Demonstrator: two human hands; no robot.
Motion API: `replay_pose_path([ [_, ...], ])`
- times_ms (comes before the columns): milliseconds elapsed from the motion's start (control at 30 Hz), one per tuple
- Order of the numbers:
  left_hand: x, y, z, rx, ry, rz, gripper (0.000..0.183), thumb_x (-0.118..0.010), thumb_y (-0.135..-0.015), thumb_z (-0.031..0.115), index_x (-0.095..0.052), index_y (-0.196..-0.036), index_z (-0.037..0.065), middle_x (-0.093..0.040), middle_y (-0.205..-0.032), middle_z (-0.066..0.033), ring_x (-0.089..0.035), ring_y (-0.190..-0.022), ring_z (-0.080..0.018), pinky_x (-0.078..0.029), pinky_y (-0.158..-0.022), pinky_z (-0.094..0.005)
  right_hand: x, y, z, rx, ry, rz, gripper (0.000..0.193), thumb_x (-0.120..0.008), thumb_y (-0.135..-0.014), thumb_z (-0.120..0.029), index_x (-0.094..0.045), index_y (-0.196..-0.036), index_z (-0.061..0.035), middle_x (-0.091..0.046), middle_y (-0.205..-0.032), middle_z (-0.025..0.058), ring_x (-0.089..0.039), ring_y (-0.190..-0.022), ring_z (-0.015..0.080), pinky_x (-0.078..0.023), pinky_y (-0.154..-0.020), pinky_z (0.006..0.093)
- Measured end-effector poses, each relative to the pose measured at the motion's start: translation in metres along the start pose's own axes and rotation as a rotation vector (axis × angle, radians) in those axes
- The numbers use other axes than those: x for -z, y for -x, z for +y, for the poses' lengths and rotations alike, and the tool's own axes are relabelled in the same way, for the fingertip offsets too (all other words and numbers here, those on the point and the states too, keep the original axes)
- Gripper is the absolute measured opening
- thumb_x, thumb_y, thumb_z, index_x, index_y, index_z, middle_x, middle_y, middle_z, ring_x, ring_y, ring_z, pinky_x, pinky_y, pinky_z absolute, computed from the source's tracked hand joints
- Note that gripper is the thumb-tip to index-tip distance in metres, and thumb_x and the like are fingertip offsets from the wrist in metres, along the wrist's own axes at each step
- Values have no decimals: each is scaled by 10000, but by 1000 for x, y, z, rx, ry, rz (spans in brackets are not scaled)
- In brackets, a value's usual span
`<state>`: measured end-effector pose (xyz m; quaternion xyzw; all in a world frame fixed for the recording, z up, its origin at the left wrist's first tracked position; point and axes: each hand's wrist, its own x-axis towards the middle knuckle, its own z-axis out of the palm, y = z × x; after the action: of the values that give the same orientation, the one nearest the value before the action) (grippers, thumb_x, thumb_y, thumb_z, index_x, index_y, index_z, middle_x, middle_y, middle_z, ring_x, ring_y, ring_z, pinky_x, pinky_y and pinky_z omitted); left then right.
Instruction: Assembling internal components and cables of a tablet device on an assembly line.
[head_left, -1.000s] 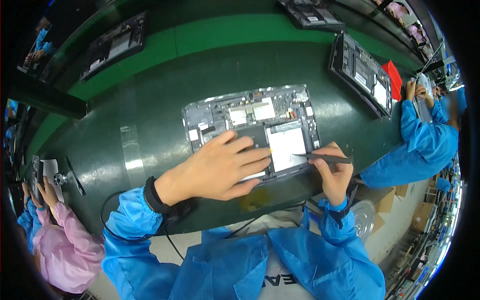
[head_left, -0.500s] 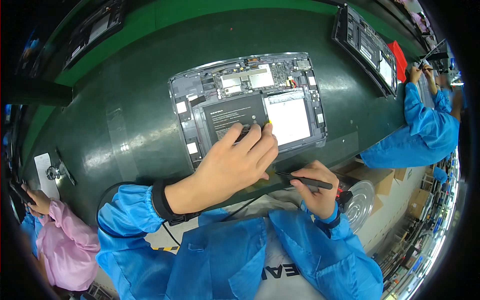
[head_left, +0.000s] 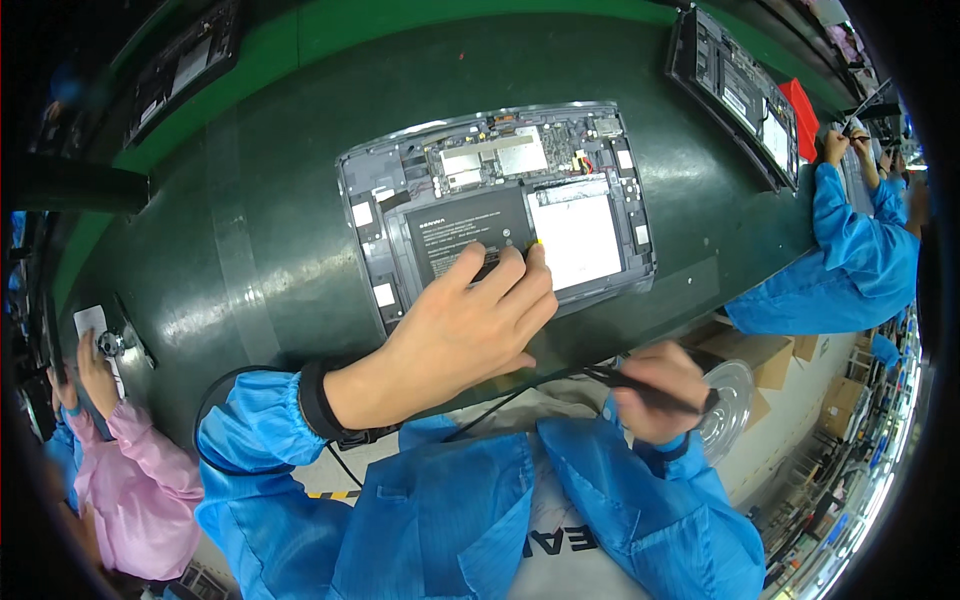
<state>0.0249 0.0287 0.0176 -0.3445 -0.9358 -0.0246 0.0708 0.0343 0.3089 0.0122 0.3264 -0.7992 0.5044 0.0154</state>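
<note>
While the left hand (head_left: pixel 465 325), fingers curled, grip unclear, seems to steady the opened laptop (head_left: pixel 498 208) at twelve o'clock on the tabletop (head_left: pixel 270 265), the right hand (head_left: pixel 668 372), toward five o'clock, pinches a dark tool (head_left: pixel 652 390), its next move calling for careful aim

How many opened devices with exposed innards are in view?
3: the centre device under the left hand, the upper-left device and the upper-right device. More may be hidden or unclear near the edges.

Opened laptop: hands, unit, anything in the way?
Left hand over black battery, hiding part. Right hand holding dark tool, clear of laptop. Laptop flat, innards exposed.
</note>
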Motion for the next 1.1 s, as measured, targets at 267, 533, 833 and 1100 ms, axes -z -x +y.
replay_pose_path([
  [267,10,-42,-33,128,408,231,684,-780,-877,429,-586,-1336,-40,-531,-1077,-166,-518,-967,-328,-466,-844,-416,74,-85,59,-110,-421,189,351,-766,-945,-206,-585,-1192,-35,-649,-996,124,-615,-912,183,-534,-751,269],
  [533,-10,-64,-50,92,439,214,597,-778,-885,371,-644,-1369,49,-540,-1175,-169,-502,-1050,-337,-473,-936,-429,18,-209,110,-162,-502,-111,699,-651,-1032,-108,-265,-1610,-44,-590,-904,14,-554,-808,67,-483,-714,240],
  [833,-10,-70,-45,60,305,74,529,-748,-913,370,-670,-1358,96,-542,-1133,-100,-491,-1017,-277,-457,-870,-393,14,-208,119,-88,-223,-185,722,-678,-998,-130,-296,-1604,-38,-587,-797,9,-442,-657,85,-355,-605,260],
  [1100,-13,-69,-47,61,311,66,529,-757,-902,368,-674,-1344,90,-541,-1106,-86,-492,-998,-263,-454,-861,-381,10,-207,115,-56,-136,-200,715,-689,-985,-95,-316,-1592,-41,-612,-806,61,-573,-760,163,-449,-683,300],
])
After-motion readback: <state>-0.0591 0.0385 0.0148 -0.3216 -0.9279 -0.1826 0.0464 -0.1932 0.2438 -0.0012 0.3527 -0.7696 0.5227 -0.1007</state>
